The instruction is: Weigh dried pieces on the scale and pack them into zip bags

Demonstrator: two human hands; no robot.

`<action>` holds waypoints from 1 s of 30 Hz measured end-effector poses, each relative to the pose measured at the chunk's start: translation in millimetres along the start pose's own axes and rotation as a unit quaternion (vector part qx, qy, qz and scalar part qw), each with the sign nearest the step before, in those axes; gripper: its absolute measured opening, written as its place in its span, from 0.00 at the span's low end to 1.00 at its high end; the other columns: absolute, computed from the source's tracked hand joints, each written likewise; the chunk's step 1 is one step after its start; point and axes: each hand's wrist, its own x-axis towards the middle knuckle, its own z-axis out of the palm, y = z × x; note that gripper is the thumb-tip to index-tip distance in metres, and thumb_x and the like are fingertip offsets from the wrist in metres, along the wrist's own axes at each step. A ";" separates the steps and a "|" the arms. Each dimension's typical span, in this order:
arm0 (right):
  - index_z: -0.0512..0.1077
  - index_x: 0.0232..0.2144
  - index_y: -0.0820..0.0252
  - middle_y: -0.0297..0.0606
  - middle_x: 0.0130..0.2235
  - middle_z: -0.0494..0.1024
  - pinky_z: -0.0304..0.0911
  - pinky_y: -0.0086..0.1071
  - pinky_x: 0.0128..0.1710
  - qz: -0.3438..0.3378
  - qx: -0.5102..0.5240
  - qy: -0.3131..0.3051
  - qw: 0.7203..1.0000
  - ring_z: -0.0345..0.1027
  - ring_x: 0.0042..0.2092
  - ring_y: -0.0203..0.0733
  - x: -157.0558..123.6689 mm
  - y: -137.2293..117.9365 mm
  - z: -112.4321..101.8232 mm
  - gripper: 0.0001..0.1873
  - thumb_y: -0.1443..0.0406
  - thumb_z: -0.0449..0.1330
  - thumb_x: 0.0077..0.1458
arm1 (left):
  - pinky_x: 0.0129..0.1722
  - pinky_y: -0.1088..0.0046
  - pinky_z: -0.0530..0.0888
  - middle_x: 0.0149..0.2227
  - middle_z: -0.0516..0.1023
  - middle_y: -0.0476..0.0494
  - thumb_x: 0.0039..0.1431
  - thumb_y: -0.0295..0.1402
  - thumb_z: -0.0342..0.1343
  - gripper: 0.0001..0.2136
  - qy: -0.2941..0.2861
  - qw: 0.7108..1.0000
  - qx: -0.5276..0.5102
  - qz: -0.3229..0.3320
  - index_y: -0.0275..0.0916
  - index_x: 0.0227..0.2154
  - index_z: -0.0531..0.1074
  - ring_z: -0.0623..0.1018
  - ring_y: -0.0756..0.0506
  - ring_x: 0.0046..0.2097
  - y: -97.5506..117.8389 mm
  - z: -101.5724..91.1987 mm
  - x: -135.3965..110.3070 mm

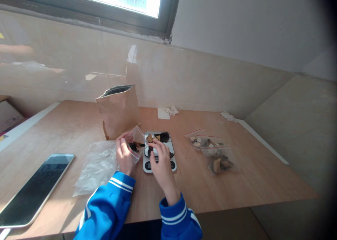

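Observation:
My left hand [124,157] is closed on a clear zip bag [137,134] with dark and tan dried pieces inside. The bag's mouth tilts toward a small white kitchen scale [146,159]. On the scale's plate lie tan dried chunks [150,138] and dark, curled pieces [165,137]. My right hand [162,164] hovers over the scale, thumb and fingers apart, its fingertips close to the bag's opening and the pieces. Part of the plate and of the display is hidden under it.
An open brown paper bag [119,110] stands behind my left hand. Clear empty plastic bags [96,169] and a phone [37,190] lie to the left. Filled zip bags [222,164] rest on the right. Crumpled tissue [171,110] and a white card [163,114] lie near the wall.

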 end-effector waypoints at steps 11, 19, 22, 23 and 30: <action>0.67 0.53 0.55 0.41 0.52 0.75 0.54 0.45 0.57 -0.015 -0.067 -0.045 0.997 0.66 0.55 0.46 -15.3 13.3 21.0 0.23 0.73 0.50 0.57 | 0.57 0.58 0.69 0.53 0.74 0.37 0.66 0.44 0.41 0.17 -0.017 0.999 -0.029 -0.034 0.41 0.45 0.69 0.74 0.41 0.55 -0.2 -0.6 -1.7; 0.70 0.50 0.56 0.39 0.48 0.78 0.54 0.44 0.56 0.004 -0.043 -0.032 0.999 0.70 0.51 0.43 -12.7 4.3 20.3 0.27 0.80 0.48 0.52 | 0.59 0.60 0.64 0.54 0.74 0.42 0.63 0.43 0.49 0.17 -0.110 0.991 0.080 -0.003 0.41 0.50 0.72 0.71 0.42 0.57 -6.2 -1.9 0.5; 0.72 0.47 0.57 0.39 0.45 0.79 0.59 0.41 0.52 -0.003 -0.016 -0.011 1.000 0.72 0.48 0.43 -12.7 7.0 18.9 0.24 0.78 0.49 0.53 | 0.58 0.62 0.66 0.51 0.76 0.42 0.64 0.43 0.46 0.17 -0.084 0.994 0.063 0.003 0.42 0.47 0.73 0.73 0.42 0.54 -1.0 -2.3 0.6; 0.73 0.46 0.57 0.39 0.45 0.80 0.61 0.40 0.51 -0.003 -0.002 -0.004 1.000 0.73 0.47 0.43 -12.6 7.2 17.0 0.22 0.77 0.50 0.54 | 0.57 0.62 0.67 0.50 0.77 0.43 0.65 0.43 0.45 0.17 -0.066 0.996 0.054 0.002 0.42 0.46 0.74 0.74 0.42 0.54 1.9 -2.7 0.9; 0.75 0.43 0.58 0.40 0.43 0.80 0.69 0.34 0.44 0.074 0.130 0.103 0.983 0.74 0.42 0.41 -4.2 -21.1 -10.1 0.11 0.64 0.55 0.60 | 0.55 0.65 0.69 0.49 0.77 0.39 0.66 0.41 0.44 0.17 -0.001 1.000 0.014 0.014 0.38 0.45 0.73 0.75 0.42 0.53 19.9 -3.7 0.5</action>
